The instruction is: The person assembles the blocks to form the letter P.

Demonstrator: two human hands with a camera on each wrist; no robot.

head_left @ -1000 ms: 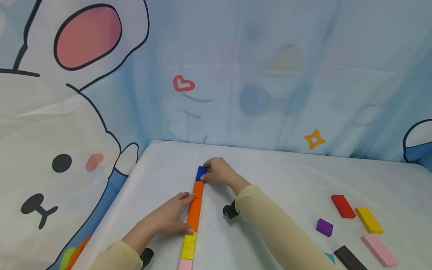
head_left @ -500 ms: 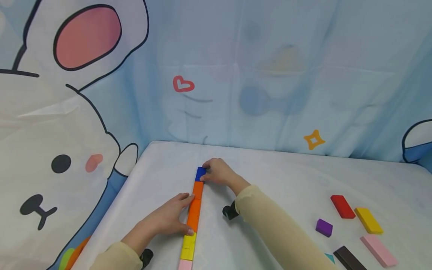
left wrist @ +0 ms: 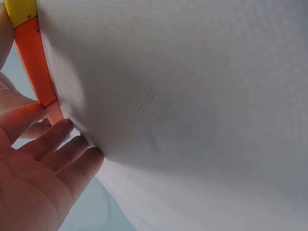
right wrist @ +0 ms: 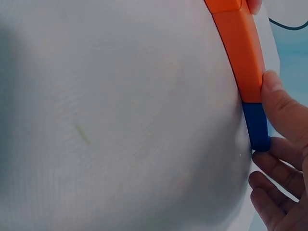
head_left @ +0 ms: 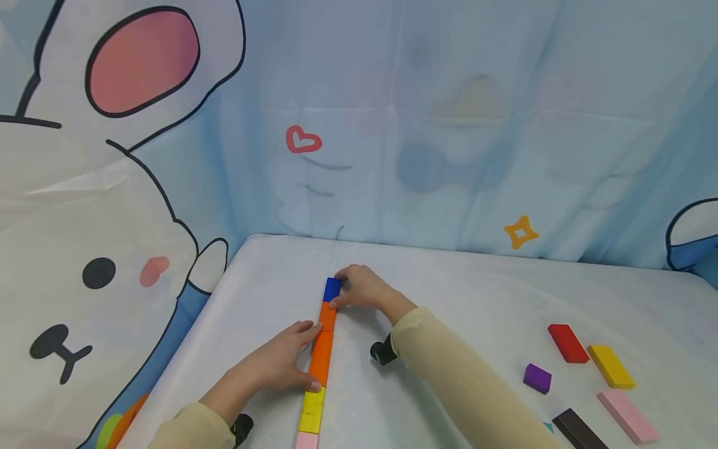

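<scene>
A straight row of blocks runs away from me in the head view: a pink block (head_left: pixel 306 441) nearest, then yellow (head_left: pixel 311 411), two orange blocks (head_left: pixel 321 358), and a blue block (head_left: pixel 332 289) at the far end. My left hand (head_left: pixel 275 360) lies along the row's left side, its thumb by the yellow-orange joint and its index finger touching the orange; its other fingers reach down to the cloth. My right hand (head_left: pixel 364 288) grips the blue end: in the right wrist view the fingers curl at the blue block's (right wrist: pixel 256 126) end and the thumb presses the orange block (right wrist: pixel 243 57).
On the right of the white-covered table (head_left: pixel 460 299) lie loose blocks: red (head_left: pixel 568 343), yellow (head_left: pixel 612 366), purple (head_left: pixel 537 378), pink (head_left: pixel 629 415) and dark brown (head_left: pixel 579 429). A small teal piece (head_left: pixel 548 427) shows by my right sleeve. A printed curtain (head_left: pixel 449 125) hangs behind.
My right thumb has slid slightly toward me, off the blue block onto the orange beside it. My left hand stays in place against the row.
</scene>
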